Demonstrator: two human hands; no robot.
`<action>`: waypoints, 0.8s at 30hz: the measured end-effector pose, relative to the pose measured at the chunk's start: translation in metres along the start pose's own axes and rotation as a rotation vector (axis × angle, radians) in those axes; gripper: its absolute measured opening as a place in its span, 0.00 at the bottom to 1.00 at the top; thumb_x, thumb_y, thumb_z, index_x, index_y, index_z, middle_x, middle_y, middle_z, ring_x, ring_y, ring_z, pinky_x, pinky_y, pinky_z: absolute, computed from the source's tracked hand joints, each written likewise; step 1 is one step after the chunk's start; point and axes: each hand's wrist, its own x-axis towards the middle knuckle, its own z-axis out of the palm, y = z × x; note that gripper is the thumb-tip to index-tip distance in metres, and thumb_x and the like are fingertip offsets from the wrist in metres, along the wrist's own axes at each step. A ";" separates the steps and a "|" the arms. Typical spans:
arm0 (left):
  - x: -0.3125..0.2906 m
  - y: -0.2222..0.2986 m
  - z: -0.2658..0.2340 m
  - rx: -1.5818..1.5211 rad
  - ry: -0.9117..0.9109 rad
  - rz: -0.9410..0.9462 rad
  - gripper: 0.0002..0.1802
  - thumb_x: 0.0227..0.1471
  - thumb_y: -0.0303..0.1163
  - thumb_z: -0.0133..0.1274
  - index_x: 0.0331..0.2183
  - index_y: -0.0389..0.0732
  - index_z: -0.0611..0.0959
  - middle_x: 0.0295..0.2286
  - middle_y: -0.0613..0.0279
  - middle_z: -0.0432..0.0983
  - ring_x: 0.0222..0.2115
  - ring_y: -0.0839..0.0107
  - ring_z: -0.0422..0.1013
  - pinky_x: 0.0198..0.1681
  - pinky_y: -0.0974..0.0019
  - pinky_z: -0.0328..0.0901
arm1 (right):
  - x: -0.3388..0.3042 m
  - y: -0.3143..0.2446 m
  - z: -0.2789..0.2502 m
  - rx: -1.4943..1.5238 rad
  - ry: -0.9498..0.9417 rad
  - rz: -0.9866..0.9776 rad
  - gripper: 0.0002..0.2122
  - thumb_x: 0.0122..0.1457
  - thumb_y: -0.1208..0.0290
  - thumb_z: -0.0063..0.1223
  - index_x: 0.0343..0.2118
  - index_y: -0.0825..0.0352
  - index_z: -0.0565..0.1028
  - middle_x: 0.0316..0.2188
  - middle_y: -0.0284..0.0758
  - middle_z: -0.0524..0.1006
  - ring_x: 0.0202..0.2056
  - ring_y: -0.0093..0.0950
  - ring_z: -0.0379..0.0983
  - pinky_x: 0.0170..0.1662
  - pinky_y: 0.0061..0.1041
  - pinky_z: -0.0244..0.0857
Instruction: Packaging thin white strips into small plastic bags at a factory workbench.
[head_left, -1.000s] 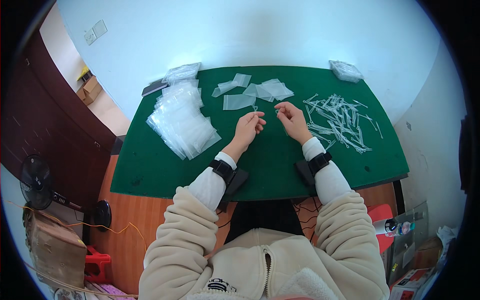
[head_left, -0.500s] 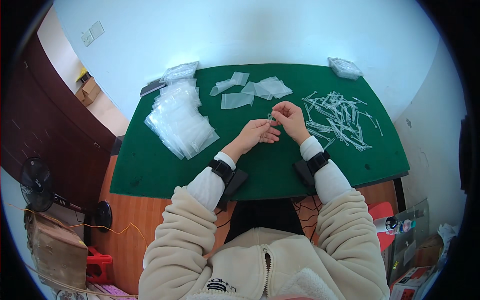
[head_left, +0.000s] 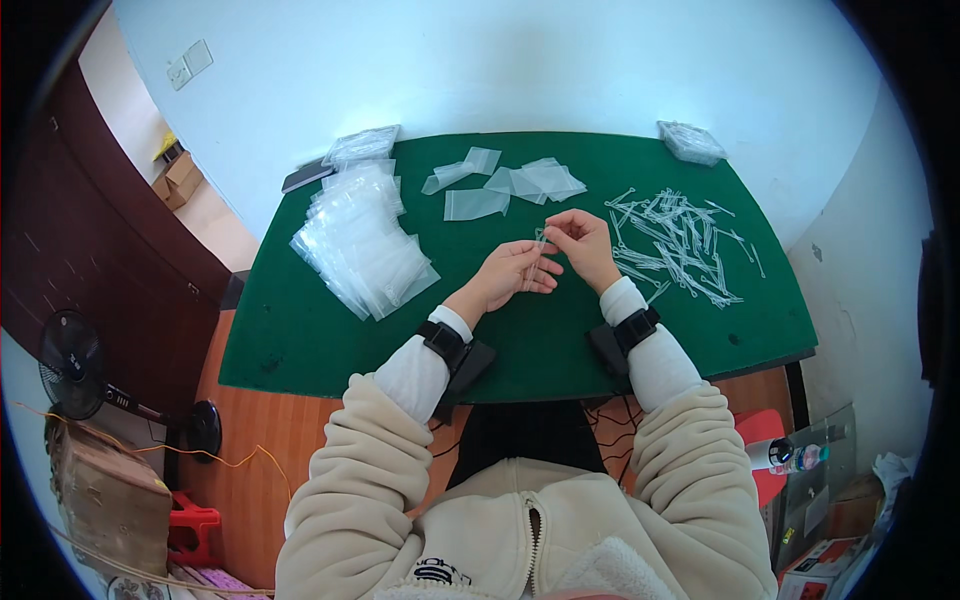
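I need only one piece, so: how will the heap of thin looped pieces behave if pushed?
The heap of thin looped pieces may tangle, as many lie crossed; each is slender, so likely light, and straight, so perhaps stiff.

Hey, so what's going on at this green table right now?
A person's left hand holds thin looped pieces over the green table. The right hand has its fingertips at their upper ends; whether it grips one is too small to tell. More such pieces lie in a loose pile to the right. Overlapping clear bags spread on the left, with a few smaller clear sleeves beyond the hands.
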 end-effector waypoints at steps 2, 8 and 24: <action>-0.001 0.000 0.000 -0.026 -0.003 0.004 0.16 0.58 0.35 0.36 0.43 0.35 0.69 0.34 0.57 0.72 0.30 0.73 0.71 0.37 0.68 0.67 | 0.000 0.000 0.000 0.013 0.009 -0.015 0.05 0.49 0.80 0.53 0.30 0.71 0.73 0.23 0.30 0.74 0.24 0.16 0.71 0.27 0.14 0.67; 0.001 -0.001 0.003 0.057 0.023 0.004 0.15 0.58 0.34 0.36 0.42 0.36 0.70 0.32 0.59 0.72 0.27 0.76 0.69 0.34 0.70 0.66 | 0.000 0.003 -0.002 -0.067 -0.047 0.011 0.05 0.49 0.81 0.54 0.31 0.71 0.73 0.24 0.30 0.74 0.24 0.16 0.72 0.26 0.14 0.67; 0.005 -0.002 -0.007 0.000 0.306 0.202 0.13 0.58 0.31 0.37 0.39 0.35 0.72 0.19 0.71 0.62 0.15 0.85 0.51 0.17 0.80 0.48 | 0.006 0.003 -0.068 -1.647 0.174 0.307 0.14 0.43 0.61 0.57 0.29 0.66 0.74 0.30 0.41 0.75 0.36 0.39 0.72 0.36 0.33 0.67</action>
